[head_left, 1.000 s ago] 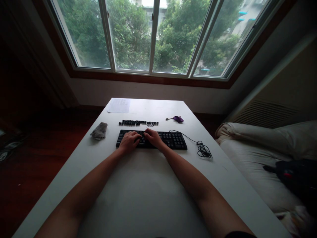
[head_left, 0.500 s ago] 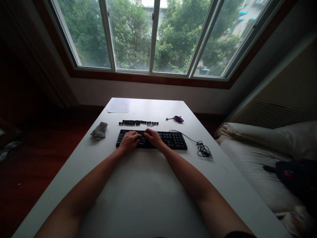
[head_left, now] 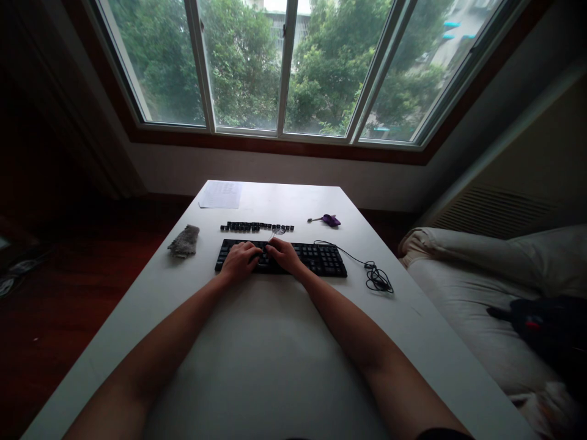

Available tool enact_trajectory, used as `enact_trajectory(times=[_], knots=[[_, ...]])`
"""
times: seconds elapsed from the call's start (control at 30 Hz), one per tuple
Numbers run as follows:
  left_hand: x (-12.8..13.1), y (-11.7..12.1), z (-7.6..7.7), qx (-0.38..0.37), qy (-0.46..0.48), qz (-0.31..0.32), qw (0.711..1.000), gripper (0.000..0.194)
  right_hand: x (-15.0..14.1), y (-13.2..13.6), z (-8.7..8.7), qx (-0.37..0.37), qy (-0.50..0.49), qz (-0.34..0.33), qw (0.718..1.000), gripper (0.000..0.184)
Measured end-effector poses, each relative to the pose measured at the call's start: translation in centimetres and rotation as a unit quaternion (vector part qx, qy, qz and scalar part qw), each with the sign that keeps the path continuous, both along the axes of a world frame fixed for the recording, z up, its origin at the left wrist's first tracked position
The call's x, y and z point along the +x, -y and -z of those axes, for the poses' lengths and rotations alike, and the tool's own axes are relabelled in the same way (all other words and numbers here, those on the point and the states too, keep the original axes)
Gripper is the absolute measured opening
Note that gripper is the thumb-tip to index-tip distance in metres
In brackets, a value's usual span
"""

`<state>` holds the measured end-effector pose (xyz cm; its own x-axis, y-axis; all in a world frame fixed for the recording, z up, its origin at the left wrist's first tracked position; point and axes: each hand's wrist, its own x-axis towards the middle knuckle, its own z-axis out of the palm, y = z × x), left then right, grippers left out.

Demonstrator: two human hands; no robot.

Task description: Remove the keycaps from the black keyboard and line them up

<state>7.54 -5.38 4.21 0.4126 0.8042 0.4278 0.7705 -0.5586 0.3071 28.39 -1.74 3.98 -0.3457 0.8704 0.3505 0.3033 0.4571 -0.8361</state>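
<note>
A black keyboard lies across the white table. My left hand rests on its left part, fingers stretched out and thumb apart, pointing right. Close beside it, my right hand is closed over the middle keys, fingers curled in; whatever they pinch is hidden. Just behind the right fingertips is a small round, pale thing with thin wires; I cannot tell whether the hand touches it. Several loose black keycaps stand in rows behind the keyboard.
A grey cloth lies to the left, a sheet of paper at the far left corner. A purple object with a small brush-like end is behind on the right. The coiled cable lies right of the keyboard. A couch flanks the table.
</note>
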Motion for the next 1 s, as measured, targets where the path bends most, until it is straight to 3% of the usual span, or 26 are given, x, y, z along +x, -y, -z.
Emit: enact_trajectory(times=[1.0], knots=[[0.0,-0.21,0.33,0.03,-0.008,0.001,1.0,0.022,-0.04,-0.24,0.29,0.045,0.058,0.001,0.997,0.032]])
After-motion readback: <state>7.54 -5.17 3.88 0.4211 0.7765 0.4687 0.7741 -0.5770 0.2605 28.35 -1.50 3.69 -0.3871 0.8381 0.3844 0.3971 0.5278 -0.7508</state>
